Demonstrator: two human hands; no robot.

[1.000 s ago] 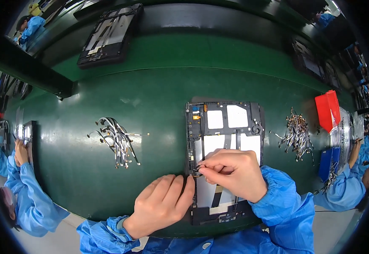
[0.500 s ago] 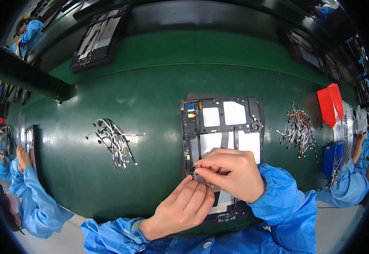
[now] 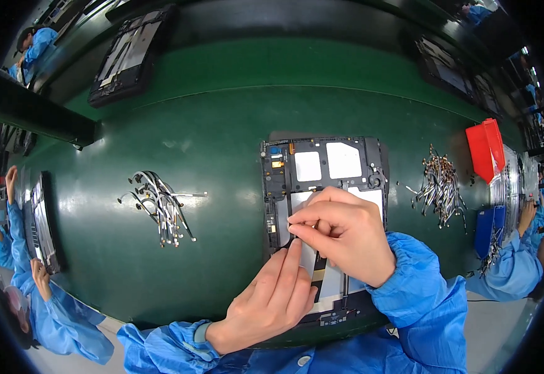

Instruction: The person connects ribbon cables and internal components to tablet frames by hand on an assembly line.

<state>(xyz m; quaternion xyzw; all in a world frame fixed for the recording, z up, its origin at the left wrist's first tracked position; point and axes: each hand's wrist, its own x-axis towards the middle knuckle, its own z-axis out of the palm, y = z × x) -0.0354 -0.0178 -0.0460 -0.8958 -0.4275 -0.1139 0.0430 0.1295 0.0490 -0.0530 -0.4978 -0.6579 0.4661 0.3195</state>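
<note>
An opened tablet-like device with a black frame and white and silver panels lies before me on the green table. My right hand is over its middle, thumb and index finger pinched together. What they pinch is small, dark and mostly hidden. Close below, my left hand rests over the device's lower left part, fingers stretched out. Its index fingertip reaches almost to the right hand's pinch; its thumb is out of sight. Blue sleeves cover both forearms.
Thin silver-white cables lie in a loose pile on the left and a denser pile on the right. A red bin and a blue bin stand far right. More devices sit at the back. Co-workers flank me.
Both hands have shifted slightly up the device, the right fingertips to a spot farther from me. My left fingers have straightened. The left co-worker's hands have moved apart around a device.
</note>
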